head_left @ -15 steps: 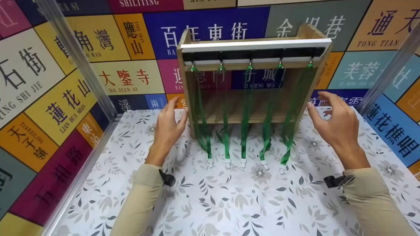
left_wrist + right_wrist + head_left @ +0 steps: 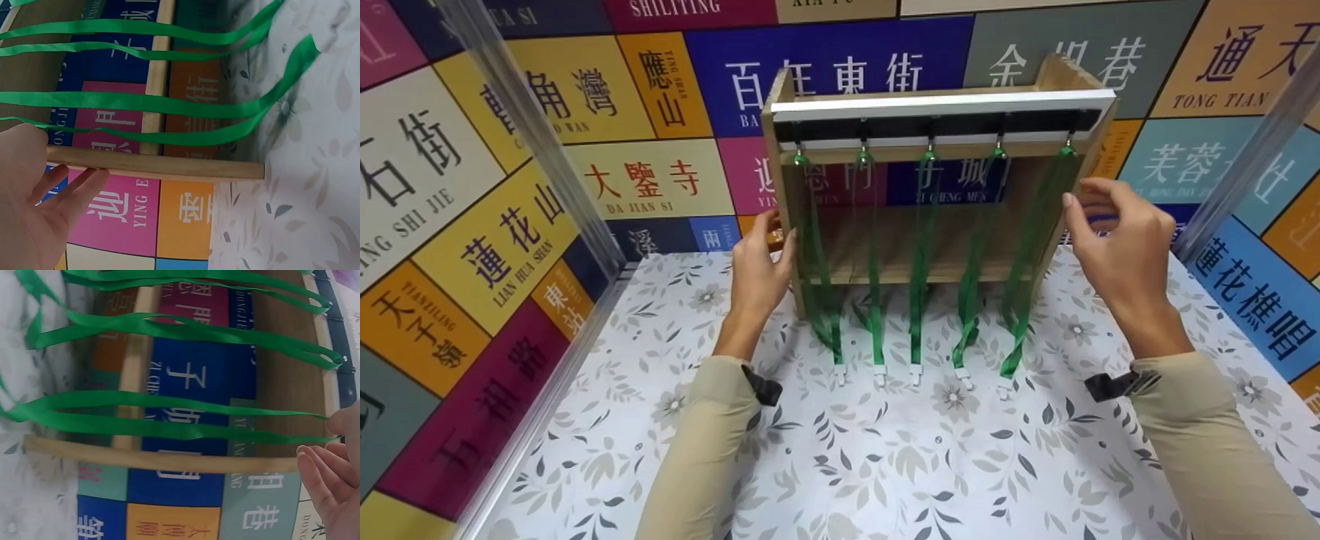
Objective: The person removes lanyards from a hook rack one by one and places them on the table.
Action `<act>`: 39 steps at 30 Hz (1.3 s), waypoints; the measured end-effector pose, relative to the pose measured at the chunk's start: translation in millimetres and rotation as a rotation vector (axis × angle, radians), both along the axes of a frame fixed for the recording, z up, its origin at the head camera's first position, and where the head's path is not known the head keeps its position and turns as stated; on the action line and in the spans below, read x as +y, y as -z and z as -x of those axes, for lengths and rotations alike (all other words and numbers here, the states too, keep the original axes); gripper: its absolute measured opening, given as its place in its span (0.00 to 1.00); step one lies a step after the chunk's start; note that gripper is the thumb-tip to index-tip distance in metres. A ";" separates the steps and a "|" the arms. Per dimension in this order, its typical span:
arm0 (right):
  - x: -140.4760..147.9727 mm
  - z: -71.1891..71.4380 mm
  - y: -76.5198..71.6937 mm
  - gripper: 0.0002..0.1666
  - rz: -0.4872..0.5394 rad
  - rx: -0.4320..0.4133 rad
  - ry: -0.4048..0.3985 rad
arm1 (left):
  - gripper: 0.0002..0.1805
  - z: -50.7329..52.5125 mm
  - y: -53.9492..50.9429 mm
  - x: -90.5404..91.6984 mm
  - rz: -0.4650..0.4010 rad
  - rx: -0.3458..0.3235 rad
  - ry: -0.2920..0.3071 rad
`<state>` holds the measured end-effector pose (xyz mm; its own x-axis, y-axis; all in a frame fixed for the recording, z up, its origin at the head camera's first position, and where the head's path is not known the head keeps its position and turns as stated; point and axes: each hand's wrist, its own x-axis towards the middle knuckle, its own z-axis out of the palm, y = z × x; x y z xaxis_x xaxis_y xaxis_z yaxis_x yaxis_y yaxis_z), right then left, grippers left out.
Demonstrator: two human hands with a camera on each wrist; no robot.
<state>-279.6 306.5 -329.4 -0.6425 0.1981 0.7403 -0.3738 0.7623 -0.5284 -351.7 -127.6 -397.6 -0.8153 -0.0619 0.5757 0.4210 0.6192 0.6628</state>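
Observation:
A wooden rack (image 2: 840, 262) stands on the patterned table, with several green lanyards (image 2: 919, 300) hanging from hooks under its top bar. My left hand (image 2: 757, 274) is at the rack's left side panel (image 2: 163, 165), thumb by the front edge and bent fingers along the outer face. At the right side, my right hand (image 2: 1129, 255) holds its thumb and fingertips close against the upper panel. In the right wrist view, fingertips of the hand (image 2: 334, 478) meet the side panel (image 2: 185, 461) near a green strap (image 2: 197, 433). Whether either hand bears weight cannot be told.
White clips (image 2: 916, 373) at the lanyards' lower ends lie on the floral tabletop (image 2: 885, 480). Clear upright posts (image 2: 562, 172) stand on both sides. A wall of coloured panels with lettering (image 2: 840, 56) is behind the rack.
Both hands have moved inward and up to the rack's side panels, the right one higher. Their fingers have come closer to the wood. The rack and lanyards look unmoved.

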 end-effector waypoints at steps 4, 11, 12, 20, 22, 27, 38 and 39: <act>-5.5 7.5 -13.9 0.25 0.028 0.031 0.024 | 0.25 1.5 -1.2 4.1 0.004 -0.009 -0.017; -11.8 19.1 -25.5 0.27 0.112 0.016 0.073 | 0.24 -0.9 -1.3 9.8 0.021 -0.003 -0.020; -12.3 20.2 -26.2 0.28 0.121 0.008 0.084 | 0.24 -1.2 -0.8 10.5 0.019 -0.007 -0.020; -16.8 25.1 -31.8 0.30 0.112 -0.083 0.181 | 0.24 -2.3 0.0 9.7 -0.004 -0.030 -0.015; -17.7 25.3 -33.4 0.28 0.103 -0.087 0.192 | 0.24 -2.4 -0.1 8.9 -0.007 -0.035 -0.015; -19.3 22.7 -35.2 0.25 0.084 -0.083 0.190 | 0.24 -1.9 0.4 7.0 0.000 -0.020 -0.025; -9.0 9.9 -39.1 0.19 0.056 0.004 0.185 | 0.23 -2.0 1.1 6.1 0.012 -0.008 -0.031; -7.7 9.3 -39.7 0.19 0.045 0.011 0.187 | 0.23 -2.0 1.3 6.0 0.017 -0.004 -0.033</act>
<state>-288.9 298.8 -289.7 -0.5832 0.3466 0.7347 -0.2334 0.7948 -0.5602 -349.7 -121.6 -398.9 -0.8152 -0.0789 0.5738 0.3975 0.6442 0.6534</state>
